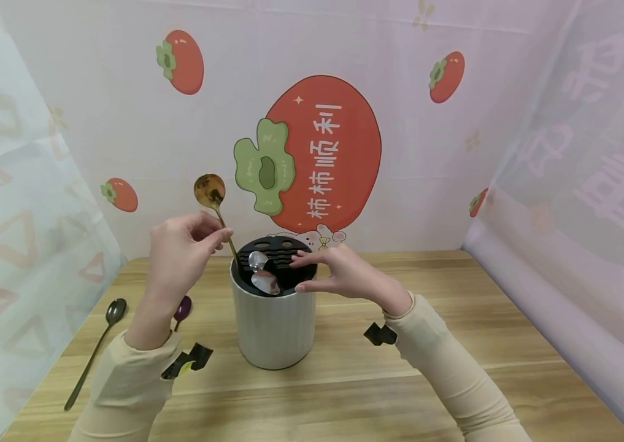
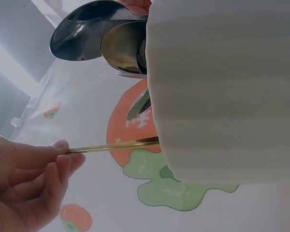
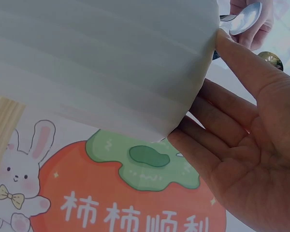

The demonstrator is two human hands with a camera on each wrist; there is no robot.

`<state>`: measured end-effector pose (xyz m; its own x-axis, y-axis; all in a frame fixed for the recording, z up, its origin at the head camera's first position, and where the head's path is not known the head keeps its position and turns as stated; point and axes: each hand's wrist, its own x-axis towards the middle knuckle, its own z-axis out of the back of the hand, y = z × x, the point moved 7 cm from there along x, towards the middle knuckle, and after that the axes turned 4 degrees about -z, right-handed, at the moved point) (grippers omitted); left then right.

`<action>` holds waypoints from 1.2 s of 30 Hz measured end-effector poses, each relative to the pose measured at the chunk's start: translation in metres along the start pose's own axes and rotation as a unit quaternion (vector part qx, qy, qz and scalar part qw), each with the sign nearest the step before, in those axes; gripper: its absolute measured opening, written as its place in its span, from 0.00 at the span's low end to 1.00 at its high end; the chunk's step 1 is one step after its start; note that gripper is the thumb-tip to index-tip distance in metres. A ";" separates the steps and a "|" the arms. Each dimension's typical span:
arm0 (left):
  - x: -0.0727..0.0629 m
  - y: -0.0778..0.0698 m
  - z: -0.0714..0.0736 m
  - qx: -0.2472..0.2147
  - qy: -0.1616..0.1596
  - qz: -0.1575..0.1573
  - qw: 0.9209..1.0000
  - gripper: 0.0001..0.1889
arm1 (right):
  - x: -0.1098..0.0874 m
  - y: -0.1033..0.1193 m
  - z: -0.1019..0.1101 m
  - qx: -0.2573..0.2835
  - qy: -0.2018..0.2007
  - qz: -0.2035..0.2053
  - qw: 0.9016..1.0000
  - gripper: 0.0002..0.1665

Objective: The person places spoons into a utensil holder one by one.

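Note:
In the head view my left hand [image 1: 181, 245] pinches the thin handle of a gold spoon [image 1: 209, 190] between thumb and fingers. The spoon's bowl points up, and its lower end goes into the black slotted insert [image 1: 275, 245] of a white ribbed utensil holder [image 1: 274, 331]. Two silver spoons [image 1: 265, 282] stand in the insert with their bowls showing. My right hand [image 3: 251, 130] is at the holder's right rim, thumb and spread fingers touching its edge. The left wrist view shows my left hand [image 2: 34, 179] on the gold handle [image 2: 111, 146] beside the holder.
On the wooden table [image 1: 372, 399], a dark spoon [image 1: 115, 311] lies at the left with its long handle toward me. A purple spoon [image 1: 183, 309] lies partly hidden behind my left forearm. A cloth printed with persimmons [image 1: 328, 153] hangs behind the table.

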<state>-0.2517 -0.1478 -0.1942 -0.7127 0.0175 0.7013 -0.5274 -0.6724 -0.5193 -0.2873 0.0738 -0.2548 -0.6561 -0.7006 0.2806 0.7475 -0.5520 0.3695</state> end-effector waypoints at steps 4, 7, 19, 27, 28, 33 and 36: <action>0.000 0.000 -0.005 0.020 0.036 -0.001 0.999 0.04 | 0.000 0.000 0.001 -0.003 -0.002 0.001 1.000 0.26; 0.000 -0.001 -0.009 0.039 0.056 -0.007 0.998 0.04 | 0.000 0.000 0.001 -0.004 -0.003 0.001 1.000 0.26; -0.004 0.009 -0.027 0.056 0.150 0.029 0.987 0.05 | 0.000 -0.001 0.001 0.006 -0.004 0.005 1.000 0.26; -0.011 0.022 -0.033 0.063 0.203 0.046 0.976 0.04 | 0.000 0.000 0.001 0.003 -0.002 0.002 1.000 0.26; -0.011 0.024 -0.032 0.065 0.204 0.047 0.976 0.04 | -0.001 0.000 0.001 0.004 -0.001 0.002 1.000 0.26; -0.013 0.036 -0.026 0.078 0.197 0.049 0.976 0.03 | -0.001 0.000 0.001 0.003 0.000 -0.002 1.000 0.26; -0.015 0.044 -0.024 0.085 0.196 0.053 0.975 0.03 | -0.001 -0.001 0.001 0.003 0.000 -0.004 1.000 0.26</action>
<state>-0.2757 -0.1594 -0.2392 -0.8985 0.2004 0.3905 -0.3808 -0.7985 -0.4663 -0.2873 0.0750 -0.2546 -0.6621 -0.6961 0.2775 0.7416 -0.5553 0.3764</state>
